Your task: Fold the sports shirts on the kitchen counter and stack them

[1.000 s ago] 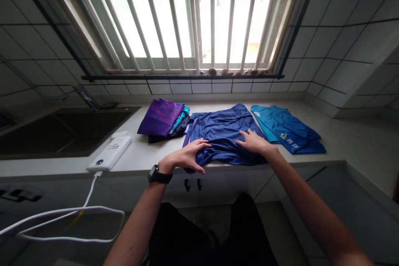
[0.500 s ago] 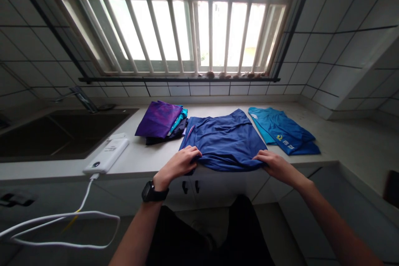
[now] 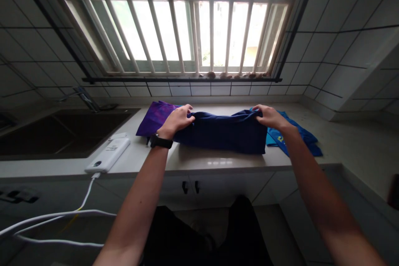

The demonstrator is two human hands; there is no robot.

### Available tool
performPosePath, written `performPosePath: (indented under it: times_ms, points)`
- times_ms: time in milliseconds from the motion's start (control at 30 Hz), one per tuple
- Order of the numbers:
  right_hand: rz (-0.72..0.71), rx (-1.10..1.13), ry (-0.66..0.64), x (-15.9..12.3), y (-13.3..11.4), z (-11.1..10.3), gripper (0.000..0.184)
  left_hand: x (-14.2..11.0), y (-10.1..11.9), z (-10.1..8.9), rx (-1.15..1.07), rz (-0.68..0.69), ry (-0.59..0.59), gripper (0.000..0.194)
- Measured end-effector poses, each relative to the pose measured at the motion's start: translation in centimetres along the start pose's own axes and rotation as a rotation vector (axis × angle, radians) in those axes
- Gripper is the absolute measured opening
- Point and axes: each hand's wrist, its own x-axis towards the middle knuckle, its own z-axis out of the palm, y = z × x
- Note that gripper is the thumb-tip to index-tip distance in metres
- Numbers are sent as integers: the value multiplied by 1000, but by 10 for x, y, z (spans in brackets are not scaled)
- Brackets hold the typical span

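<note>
Dark blue garment held up by both hands over the table

Left hand [image 3: 176, 121]: at the left end of the garment's upper edge, thumb and fingers drawn together with cloth pinched between them. Black watch [image 3: 161, 141] on that wrist.

Right hand [image 3: 269, 116]: at the opposite end of the same edge, fingers closed to a pinch on the cloth, thumb underneath. Both hands at roughly equal height, well apart.

Dark blue garment [image 3: 221, 135]: stretched between the hands above the middle of the white table [image 3: 199, 165], upper edge gathered in small creases, the rest a broad, fairly smooth panel facing the person. Cannot tell whether its lower edge touches the tabletop.

Left of it: folded purple cloth [image 3: 152, 119], partly behind the left hand. Right of it: blue clothing [image 3: 305, 139] lying flat, partly covered by the right hand and forearm; a yellow mark shows beside the arm.

Farther left: white power bank [image 3: 109, 154] near the table's front edge, white cable [image 3: 89, 191] plugged into its near end and looping below. Beyond that, dark sink [image 3: 77, 137] with a tap [image 3: 85, 99] at its back. Barred window [image 3: 174, 33] above, bright.
</note>
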Motion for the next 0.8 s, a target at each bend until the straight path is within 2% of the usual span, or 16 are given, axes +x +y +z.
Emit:
performPosePath:
  times_ms: [67, 100, 133, 233, 267, 333, 467, 600, 667, 800]
  points:
    - [72, -114, 45, 18, -13, 20, 55, 8, 5, 19, 94, -46, 187, 46]
    - [53, -131, 13, 23, -19, 32, 59, 8, 7, 30, 124, -33, 224, 47]
    - [11, -127, -50, 25, -26, 45, 62, 5, 8, 42, 138, 9, 207, 49]
    - [-68, -104, -287, 20, -39, 86, 67, -6, 6, 78, 135, 170, -62, 46]
    - [-50, -113, -342, 17, -41, 98, 67, -9, 3, 87, 137, 190, -146, 44]
    - [10, -148, -378, 10, -43, 117, 68, -12, -4, 98, 159, 162, -224, 43]
    - [114, -199, -310, -1, -40, 132, 71, -14, -17, 99, 235, 27, -179, 46]
    - [424, -226, -209, -10, -43, 132, 80, -18, -23, 95, 218, 32, -247, 53]
    - [518, -222, -196, -14, -44, 132, 81, -22, -24, 96, 218, 11, -276, 54]
    - [495, -194, -236, -15, -34, 130, 76, -40, -10, 93, 258, -76, -294, 57]
